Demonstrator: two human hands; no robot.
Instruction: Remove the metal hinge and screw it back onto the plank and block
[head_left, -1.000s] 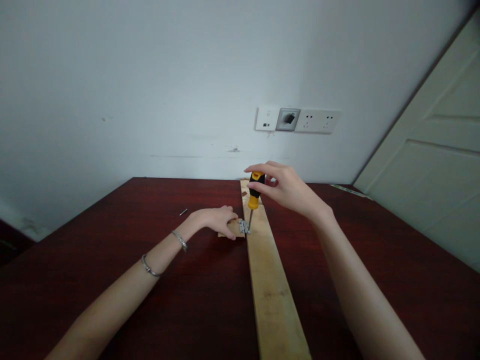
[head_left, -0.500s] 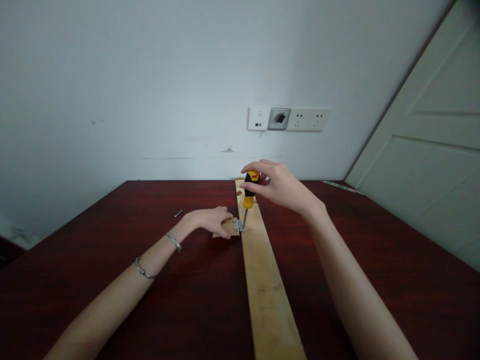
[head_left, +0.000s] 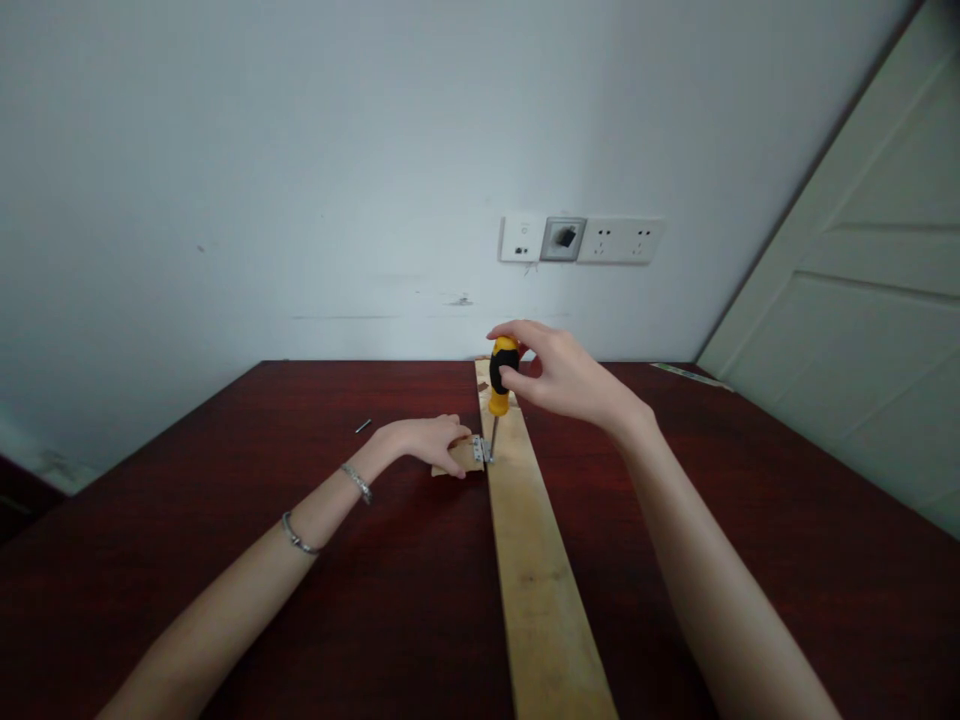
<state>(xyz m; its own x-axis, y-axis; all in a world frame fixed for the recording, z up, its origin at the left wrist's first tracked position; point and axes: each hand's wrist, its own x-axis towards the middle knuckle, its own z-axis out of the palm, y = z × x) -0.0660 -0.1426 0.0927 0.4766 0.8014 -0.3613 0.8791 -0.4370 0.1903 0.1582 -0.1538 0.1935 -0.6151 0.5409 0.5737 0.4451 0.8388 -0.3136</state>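
Observation:
My right hand point(head_left: 574, 378) grips a yellow-and-black screwdriver point(head_left: 504, 370) by its handle, thumb on one side and fingers round the top. The shaft points down, nearly upright, and its tip meets a small metal hinge point(head_left: 484, 449). One leaf of the hinge lies on a long wooden board point(head_left: 529, 540), the other on a small wooden block point(head_left: 469, 461) against the board's left edge. My left hand point(head_left: 429, 441) holds that block down, thumb at its near side and fingers over its far side. Any screw under the tip is too small to make out.
A short thin metal piece point(head_left: 363, 426) lies on the dark red table point(head_left: 375, 620), left of the block. The white wall behind carries sockets point(head_left: 619, 241) and a switch plate point(head_left: 520, 240). A flat strip point(head_left: 691, 376) lies at the back right, near a white panelled door point(head_left: 862, 310).
The screwdriver handle has turned a little in my right fingers, and the thumb has shifted across it. My left hand stays on the block. The whole view has shifted slightly.

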